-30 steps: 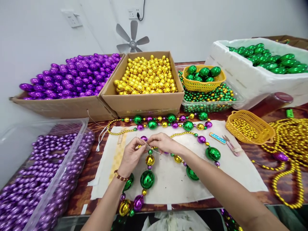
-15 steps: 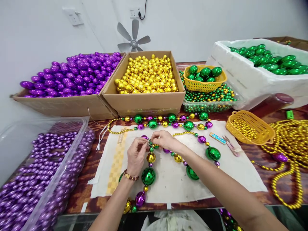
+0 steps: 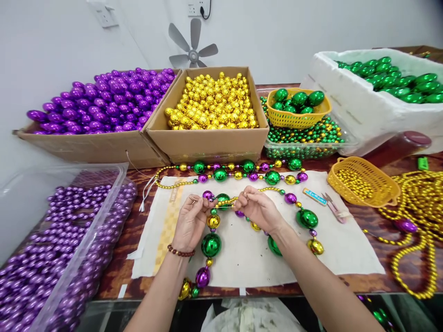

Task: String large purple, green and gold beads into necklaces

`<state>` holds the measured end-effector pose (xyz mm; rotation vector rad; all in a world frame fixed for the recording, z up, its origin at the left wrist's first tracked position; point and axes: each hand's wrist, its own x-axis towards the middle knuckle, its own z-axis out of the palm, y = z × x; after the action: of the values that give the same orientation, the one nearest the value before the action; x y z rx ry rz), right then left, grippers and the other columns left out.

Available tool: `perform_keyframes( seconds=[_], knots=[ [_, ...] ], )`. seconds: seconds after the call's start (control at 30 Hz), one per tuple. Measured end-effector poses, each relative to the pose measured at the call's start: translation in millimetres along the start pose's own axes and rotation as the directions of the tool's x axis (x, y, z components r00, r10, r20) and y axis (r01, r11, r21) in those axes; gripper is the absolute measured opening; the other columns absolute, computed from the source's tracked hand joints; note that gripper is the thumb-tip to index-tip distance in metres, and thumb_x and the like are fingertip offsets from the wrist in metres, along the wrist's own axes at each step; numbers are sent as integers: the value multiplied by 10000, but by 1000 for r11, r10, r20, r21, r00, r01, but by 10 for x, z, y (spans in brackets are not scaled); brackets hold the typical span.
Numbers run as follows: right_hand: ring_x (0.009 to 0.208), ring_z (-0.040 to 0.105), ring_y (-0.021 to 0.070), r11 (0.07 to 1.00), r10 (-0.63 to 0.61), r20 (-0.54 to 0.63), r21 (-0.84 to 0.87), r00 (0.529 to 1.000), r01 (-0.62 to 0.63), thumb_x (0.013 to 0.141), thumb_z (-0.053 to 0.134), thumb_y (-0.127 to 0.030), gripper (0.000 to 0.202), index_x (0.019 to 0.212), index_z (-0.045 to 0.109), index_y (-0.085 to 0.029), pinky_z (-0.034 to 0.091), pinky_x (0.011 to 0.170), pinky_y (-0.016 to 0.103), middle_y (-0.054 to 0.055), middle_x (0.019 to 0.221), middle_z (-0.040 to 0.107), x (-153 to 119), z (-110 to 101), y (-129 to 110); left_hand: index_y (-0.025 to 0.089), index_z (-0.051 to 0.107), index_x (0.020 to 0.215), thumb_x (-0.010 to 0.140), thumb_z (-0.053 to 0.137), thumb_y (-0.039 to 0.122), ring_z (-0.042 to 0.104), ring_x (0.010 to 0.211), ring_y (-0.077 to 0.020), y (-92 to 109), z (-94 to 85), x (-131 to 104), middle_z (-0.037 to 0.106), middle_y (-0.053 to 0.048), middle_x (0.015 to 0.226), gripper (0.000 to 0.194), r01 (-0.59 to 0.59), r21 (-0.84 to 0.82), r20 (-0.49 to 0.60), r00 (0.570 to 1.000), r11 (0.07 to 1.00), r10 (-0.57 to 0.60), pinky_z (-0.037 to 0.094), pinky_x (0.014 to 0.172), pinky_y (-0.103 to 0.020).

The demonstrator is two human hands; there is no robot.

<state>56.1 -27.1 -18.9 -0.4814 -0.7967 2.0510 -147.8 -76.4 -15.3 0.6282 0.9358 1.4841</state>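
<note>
My left hand (image 3: 192,219) is closed in a pinch on a bead string (image 3: 211,245) of green, gold and purple balls, which hangs down from the fingertips over the cloth's front edge. My right hand (image 3: 258,208) pinches the other end of a short run of small gold beads (image 3: 226,202) stretched between both hands. A thin thread or needle shows just under those beads; which of the two it is I cannot tell. Behind the fingers lie a large green ball (image 3: 223,200) and a purple ball (image 3: 207,195). More of the string curves rightward past a green ball (image 3: 307,218).
A finished-looking bead strand (image 3: 220,174) lies along the back of the white cloth (image 3: 242,272). Thread snips (image 3: 334,207) rest at right, beside a yellow basket (image 3: 363,198) of small gold beads. Boxes of purple (image 3: 79,150) and gold balls (image 3: 207,143) stand behind.
My hands have moved apart, the right one to the right and the left one slightly left. The short run of gold beads now stretches between them. The view has shifted a little.
</note>
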Motion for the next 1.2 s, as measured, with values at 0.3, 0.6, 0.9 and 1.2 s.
perform_keyframes(
  seconds=[0.3, 0.6, 0.9, 1.2],
  knots=[
    [573, 558, 120, 978, 59, -22, -200, 998, -62, 775, 611, -159, 94, 727, 533, -177, 406, 591, 259, -36, 603, 544, 110, -111, -45, 196, 535, 771, 827, 650, 240, 573, 602, -130, -84, -95, 103, 614, 22, 615, 135, -52, 445, 84, 996, 894, 16, 449, 637, -250],
    [648, 639, 164, 919, 172, 147, -380, 974, -105, 740, 650, -211, 81, 753, 579, -175, 527, 663, 328, -2, 680, 662, 591, 469, -189, 196, 555, 789, 817, 665, 267, 611, 1011, -200, 25, -148, 109, 671, -34, 1015, 134, 29, 411, 198, 973, 911, -120, 448, 883, -302],
    [921, 629, 177, 38, -339, -224, -974, 914, -225, 936, 439, -300, 195, 967, 629, -271, 491, 785, 280, -3, 972, 684, -135, -181, -840, 204, 597, 851, 715, 761, 331, 689, 806, -226, -61, -91, 200, 718, -43, 791, 248, 100, 358, -51, 995, 928, -88, 547, 713, -297],
    [909, 606, 260, -330, -481, -517, -641, 708, -693, 831, 567, -263, 100, 847, 594, -168, 413, 724, 317, 121, 920, 656, -1468, -1629, -1261, 192, 530, 836, 671, 787, 291, 721, 689, -221, -188, 37, 255, 706, -4, 720, 321, 63, 279, -231, 973, 958, 3, 555, 571, -265]
  ],
)
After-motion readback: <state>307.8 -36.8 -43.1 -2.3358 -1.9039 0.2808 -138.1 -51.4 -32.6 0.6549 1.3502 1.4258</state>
